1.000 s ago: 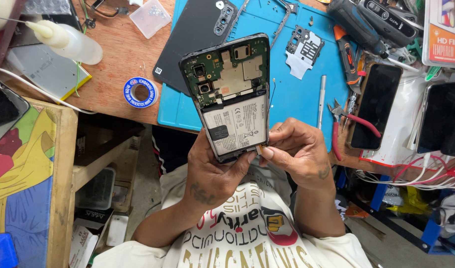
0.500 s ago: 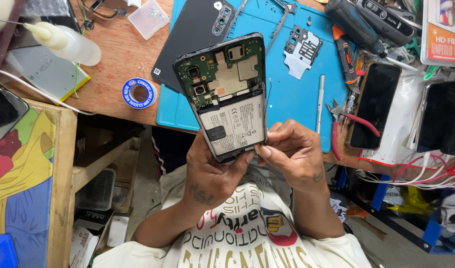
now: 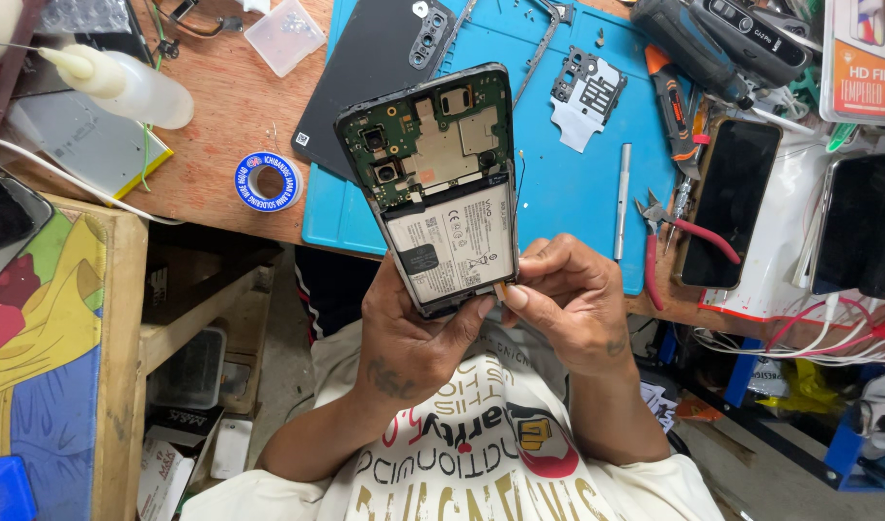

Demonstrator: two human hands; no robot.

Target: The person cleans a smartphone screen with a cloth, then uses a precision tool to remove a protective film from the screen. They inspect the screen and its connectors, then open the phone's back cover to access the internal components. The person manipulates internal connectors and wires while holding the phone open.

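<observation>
An opened phone [image 3: 440, 188] with its back cover off shows a green circuit board at the top and a white battery below. My left hand [image 3: 413, 333] grips its lower end from underneath and holds it upright above the bench edge. My right hand [image 3: 568, 299] pinches at the phone's lower right corner, where a small tab or tool tip shows between thumb and forefinger. The dark back cover [image 3: 380, 63] lies on the blue work mat [image 3: 577, 183] behind the phone.
On the mat lie a metal shield plate [image 3: 589, 92], a slim metal tool [image 3: 623, 198] and red-handled pliers [image 3: 669, 227]. Another dark phone [image 3: 732, 198] rests at the right. A solder spool [image 3: 268, 180] and a squeeze bottle [image 3: 124, 85] sit on the wooden bench.
The phone has stayed upright in my left hand with only a slight shift. My right fingers keep working at its lower right corner.
</observation>
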